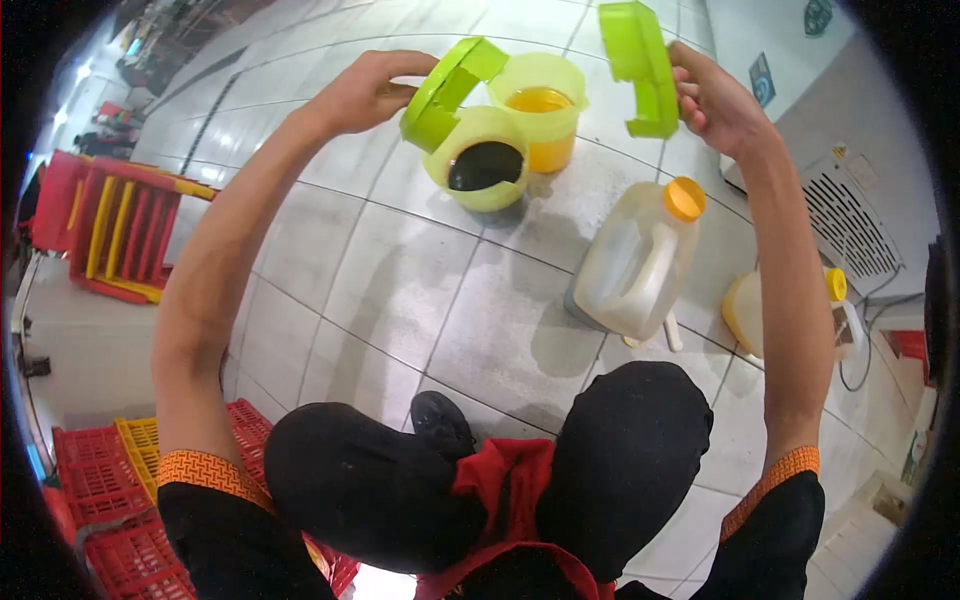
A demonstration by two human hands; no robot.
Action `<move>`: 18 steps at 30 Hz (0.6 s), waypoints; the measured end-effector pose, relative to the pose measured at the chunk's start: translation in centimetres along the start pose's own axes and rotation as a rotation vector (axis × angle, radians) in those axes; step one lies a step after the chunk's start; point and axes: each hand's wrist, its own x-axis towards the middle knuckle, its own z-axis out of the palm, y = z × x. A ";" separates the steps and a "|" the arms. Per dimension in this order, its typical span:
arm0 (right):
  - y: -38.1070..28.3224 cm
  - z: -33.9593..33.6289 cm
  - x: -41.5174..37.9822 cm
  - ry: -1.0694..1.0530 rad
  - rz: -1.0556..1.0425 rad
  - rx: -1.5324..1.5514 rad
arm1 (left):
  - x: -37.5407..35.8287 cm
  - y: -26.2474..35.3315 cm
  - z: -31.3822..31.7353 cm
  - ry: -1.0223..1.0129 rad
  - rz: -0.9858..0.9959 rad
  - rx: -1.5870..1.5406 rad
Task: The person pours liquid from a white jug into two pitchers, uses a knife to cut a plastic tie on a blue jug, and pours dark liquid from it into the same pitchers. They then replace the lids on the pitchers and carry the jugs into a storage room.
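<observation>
My left hand (368, 92) grips a bright green lid (428, 112), tilted at the rim of a pale green tub (462, 125). Dark liquid (486, 166) fills part of that tub. Just behind it stands a second pale green tub (545, 72) with orange liquid (548, 150) in it. My right hand (722, 104) has its fingers closed on another green lid (645, 75), raised on edge to the right of the tubs and apart from them. Its fingertips are partly hidden behind that lid.
A large translucent jug (625, 265) with an orange cap stands on the tiled floor (400, 270). Beyond my right forearm is a yellow-capped jug (742, 310), near a vented appliance (850, 215) and its cable. Red and yellow crates (120, 230) are stacked at left.
</observation>
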 end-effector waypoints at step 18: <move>0.8 0.6 0.0 0.076 0.087 -0.139 | -5.0 5.6 1.6 0.312 -0.340 -0.244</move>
